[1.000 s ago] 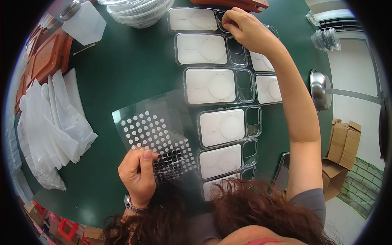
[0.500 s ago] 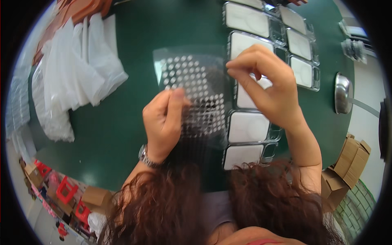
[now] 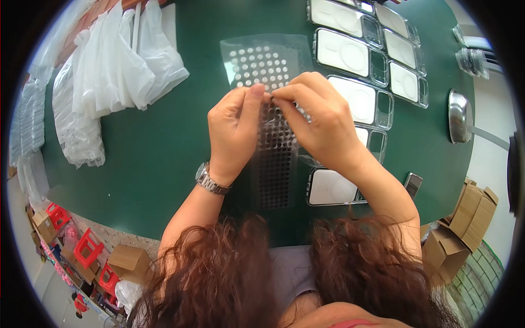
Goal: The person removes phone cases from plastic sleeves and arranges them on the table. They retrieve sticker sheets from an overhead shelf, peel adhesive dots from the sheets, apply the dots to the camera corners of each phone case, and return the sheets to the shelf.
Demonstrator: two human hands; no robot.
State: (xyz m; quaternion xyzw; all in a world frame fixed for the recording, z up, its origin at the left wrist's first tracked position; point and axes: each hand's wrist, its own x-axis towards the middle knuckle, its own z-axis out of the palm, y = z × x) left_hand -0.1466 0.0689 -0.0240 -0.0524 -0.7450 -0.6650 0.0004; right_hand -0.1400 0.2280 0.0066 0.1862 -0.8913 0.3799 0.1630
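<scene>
A clear plastic sheet [image 3: 261, 60] dotted with small round stickers lies on the green table [image 3: 164, 142]. My left hand [image 3: 234, 126], with a metal watch on its wrist, pinches the sheet's middle. My right hand [image 3: 317, 121] meets it fingertip to fingertip on the same sheet, pinching at a sticker too small to make out. Right of the sheet, clear phone cases [image 3: 345, 50] with white inserts lie in two rows; my right hand and forearm cover part of them.
A heap of clear plastic bags [image 3: 109, 76] lies at the left. A metal bowl [image 3: 458, 115] and stacked clear cups [image 3: 471, 59] sit at the right edge. Cardboard boxes [image 3: 465, 224] and red stools [image 3: 87, 246] stand on the floor.
My right hand has come back from the far row of cases to the sticker sheet and now meets my left hand there. The view has shifted closer over the sheet.
</scene>
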